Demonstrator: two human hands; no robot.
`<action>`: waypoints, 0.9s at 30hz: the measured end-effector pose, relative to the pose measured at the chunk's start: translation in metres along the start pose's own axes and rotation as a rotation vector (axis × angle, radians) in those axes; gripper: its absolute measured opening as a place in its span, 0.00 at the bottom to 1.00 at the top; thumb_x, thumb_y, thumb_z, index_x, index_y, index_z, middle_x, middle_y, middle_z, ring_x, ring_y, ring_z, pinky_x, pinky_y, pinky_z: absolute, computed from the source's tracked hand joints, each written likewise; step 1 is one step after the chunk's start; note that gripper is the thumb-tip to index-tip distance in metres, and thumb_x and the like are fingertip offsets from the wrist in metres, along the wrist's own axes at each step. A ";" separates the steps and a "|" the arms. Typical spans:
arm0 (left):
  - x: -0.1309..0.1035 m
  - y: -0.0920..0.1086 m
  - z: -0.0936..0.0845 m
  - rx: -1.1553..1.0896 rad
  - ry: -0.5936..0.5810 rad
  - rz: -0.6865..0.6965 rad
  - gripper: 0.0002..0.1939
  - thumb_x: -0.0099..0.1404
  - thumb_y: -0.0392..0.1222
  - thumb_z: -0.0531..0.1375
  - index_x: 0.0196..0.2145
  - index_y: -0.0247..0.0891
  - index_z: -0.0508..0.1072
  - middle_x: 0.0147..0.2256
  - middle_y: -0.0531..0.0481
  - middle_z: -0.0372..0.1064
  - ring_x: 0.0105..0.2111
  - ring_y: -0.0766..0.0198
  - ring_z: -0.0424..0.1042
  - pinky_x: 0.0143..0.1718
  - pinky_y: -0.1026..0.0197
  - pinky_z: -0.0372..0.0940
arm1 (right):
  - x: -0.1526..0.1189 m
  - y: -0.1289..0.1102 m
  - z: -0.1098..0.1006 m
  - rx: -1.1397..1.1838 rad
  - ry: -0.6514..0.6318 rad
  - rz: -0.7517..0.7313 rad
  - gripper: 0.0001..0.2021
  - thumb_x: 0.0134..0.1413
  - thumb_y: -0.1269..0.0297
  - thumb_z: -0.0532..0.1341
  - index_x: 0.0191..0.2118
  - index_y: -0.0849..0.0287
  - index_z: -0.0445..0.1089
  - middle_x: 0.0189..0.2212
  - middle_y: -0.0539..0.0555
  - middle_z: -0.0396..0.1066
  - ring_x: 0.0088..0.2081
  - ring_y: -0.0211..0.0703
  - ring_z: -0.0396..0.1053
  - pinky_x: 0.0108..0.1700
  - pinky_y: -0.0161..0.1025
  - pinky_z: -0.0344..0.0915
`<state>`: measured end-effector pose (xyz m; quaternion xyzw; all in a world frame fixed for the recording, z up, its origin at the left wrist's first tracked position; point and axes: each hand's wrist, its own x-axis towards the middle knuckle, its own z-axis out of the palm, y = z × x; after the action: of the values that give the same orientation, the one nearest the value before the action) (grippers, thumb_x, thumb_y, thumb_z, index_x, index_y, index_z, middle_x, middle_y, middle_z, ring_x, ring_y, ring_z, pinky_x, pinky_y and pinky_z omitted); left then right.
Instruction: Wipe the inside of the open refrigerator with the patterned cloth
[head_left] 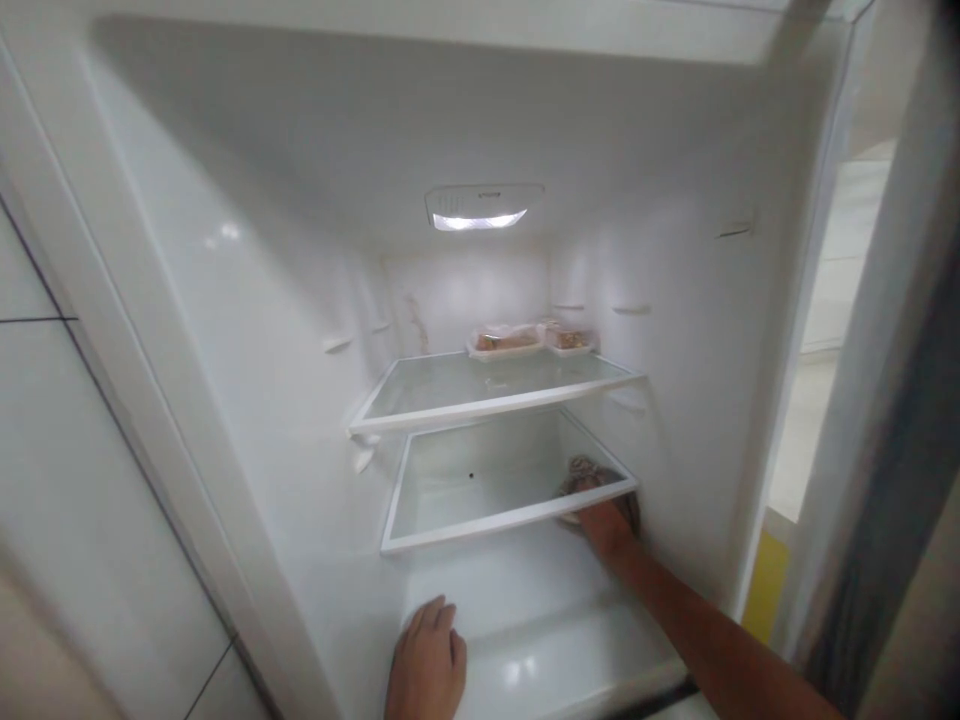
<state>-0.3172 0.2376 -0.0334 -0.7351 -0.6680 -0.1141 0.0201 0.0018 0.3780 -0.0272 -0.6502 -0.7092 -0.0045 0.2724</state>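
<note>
My right hand (pixel 604 520) reaches in under the lower glass shelf and presses on a bunched, patterned cloth (pixel 583 467) near the right inner wall. Part of the hand shows only through the glass, and the cloth lies partly behind my fingers. Toward the front left, my left hand (pixel 431 655) rests on the fridge floor (pixel 517 640) with its fingers stretched forward. It holds nothing.
Above is the upper glass shelf (pixel 487 385), with two wrapped food trays (pixel 506 341) at its back. The lower shelf (pixel 510 525) has a white front rim, close over my right forearm. A lit lamp (pixel 480 215) sits overhead. The fridge door (pixel 847 400) stands open at right.
</note>
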 end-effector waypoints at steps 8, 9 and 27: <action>0.008 -0.005 0.021 0.041 0.005 -0.030 0.27 0.63 0.30 0.49 0.57 0.37 0.73 0.60 0.41 0.69 0.61 0.54 0.67 0.65 0.51 0.62 | 0.107 -0.042 0.048 0.343 0.379 0.450 0.32 0.58 0.68 0.43 0.66 0.81 0.47 0.61 0.79 0.60 0.65 0.62 0.59 0.63 0.56 0.60; 0.009 -0.005 0.024 0.039 -0.006 -0.035 0.27 0.62 0.30 0.49 0.57 0.37 0.72 0.61 0.40 0.68 0.62 0.53 0.66 0.65 0.50 0.61 | 0.122 -0.050 0.053 0.386 0.410 0.483 0.33 0.58 0.68 0.41 0.67 0.81 0.44 0.62 0.79 0.60 0.65 0.62 0.58 0.63 0.57 0.59; 0.005 0.004 0.023 -0.098 -0.035 -0.114 0.30 0.60 0.30 0.50 0.59 0.36 0.70 0.62 0.40 0.66 0.63 0.52 0.61 0.66 0.52 0.55 | 0.112 -0.284 0.139 0.951 0.306 0.317 0.28 0.48 0.64 0.63 0.56 0.65 0.63 0.68 0.70 0.43 0.70 0.58 0.42 0.70 0.54 0.47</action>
<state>-0.3096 0.2457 -0.0542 -0.6977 -0.7027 -0.1350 -0.0343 -0.3144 0.4872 -0.0024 -0.5457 -0.4779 0.2643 0.6356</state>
